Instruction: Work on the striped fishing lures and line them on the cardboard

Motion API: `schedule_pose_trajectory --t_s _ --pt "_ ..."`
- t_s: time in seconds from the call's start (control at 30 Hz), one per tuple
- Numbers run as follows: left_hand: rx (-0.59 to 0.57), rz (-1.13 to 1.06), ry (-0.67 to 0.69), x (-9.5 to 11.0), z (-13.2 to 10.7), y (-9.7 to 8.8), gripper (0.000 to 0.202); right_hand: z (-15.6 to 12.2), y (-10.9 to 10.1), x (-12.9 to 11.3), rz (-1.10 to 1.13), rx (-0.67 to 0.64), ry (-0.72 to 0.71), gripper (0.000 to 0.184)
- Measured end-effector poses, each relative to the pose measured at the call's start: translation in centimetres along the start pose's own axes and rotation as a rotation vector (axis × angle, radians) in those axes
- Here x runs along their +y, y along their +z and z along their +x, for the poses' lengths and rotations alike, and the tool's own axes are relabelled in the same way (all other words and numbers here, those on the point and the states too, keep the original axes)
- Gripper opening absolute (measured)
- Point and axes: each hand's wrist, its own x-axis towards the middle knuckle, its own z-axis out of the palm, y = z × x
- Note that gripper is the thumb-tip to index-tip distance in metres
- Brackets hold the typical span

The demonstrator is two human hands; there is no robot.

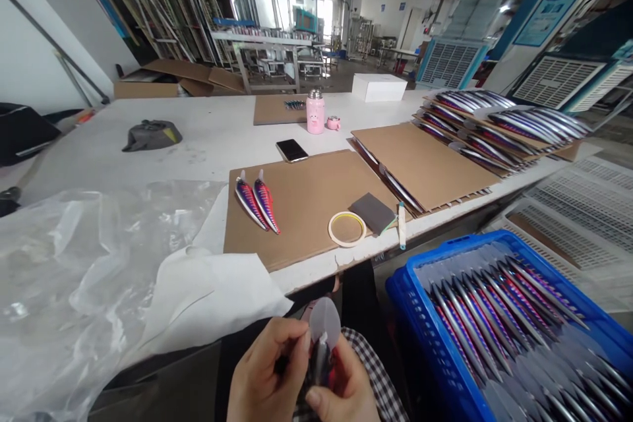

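Low in the view, above my lap, a fishing lure (320, 364) with a dark back and a broad translucent lip (325, 320) points away from me. My right hand (351, 386) is closed round its body, thumb on the near side. Thumb and forefinger of my left hand (270, 369) pinch together at the left edge of the lip; its other fingers are curled and partly hidden. On the cardboard sheet (306, 191) ahead lie two purple and red lures (258, 203). A tape roll (347, 229) and a dark grey pad (373, 212) are at the sheet's right.
To my right stands a blue crate (410, 297) holding many lures in rows. Cardboard layers with lures (475, 125) are stacked at the back right. Plastic sheeting (89, 277) covers the left. A phone (291, 150), pink bottle (315, 112) and small cutter-like tool (401, 225) lie or stand on the table.
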Motion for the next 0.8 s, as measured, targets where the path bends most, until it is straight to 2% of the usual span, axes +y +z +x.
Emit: schedule_pose_trajectory --t_s 0.1,0.27,0.37,0.43,0.53,0.63,0.7,0.8 --pt "-0.001 0.045 0.022 -0.3 -0.2 0.1 0.003 -0.1 -0.2 0.3 -0.038 0.013 0.001 0.069" --pt "-0.073 0.031 0.042 0.0 -0.4 -0.1 0.003 0.0 -0.4 0.3 -0.143 0.037 -0.023 0.069" --pt "-0.044 -0.017 0.06 0.5 -0.3 -0.1 0.005 0.1 -0.4 -0.1 -0.208 0.018 -0.06 0.062" --pt "-0.018 -0.053 0.025 0.7 -0.5 0.1 0.003 0.0 -0.4 -0.3 -0.258 0.015 -0.076 0.059" --pt "0.01 -0.105 -0.068 0.2 -0.9 0.5 0.002 -0.2 -0.4 -0.4 -0.451 0.091 -0.116 0.057" --pt "-0.018 -0.128 -0.1 -0.5 -1.1 0.7 0.003 -0.4 -0.4 -0.4 -0.597 0.124 -0.141 0.062" --pt "-0.064 -0.113 -0.075 -0.9 -1.0 0.5 0.004 -0.4 -0.3 -0.6 -0.6 0.101 -0.137 0.063" --pt "-0.089 0.004 0.053 -1.0 -0.4 -0.1 0.01 -0.2 -0.1 -1.0 -0.625 0.102 -0.145 0.064"
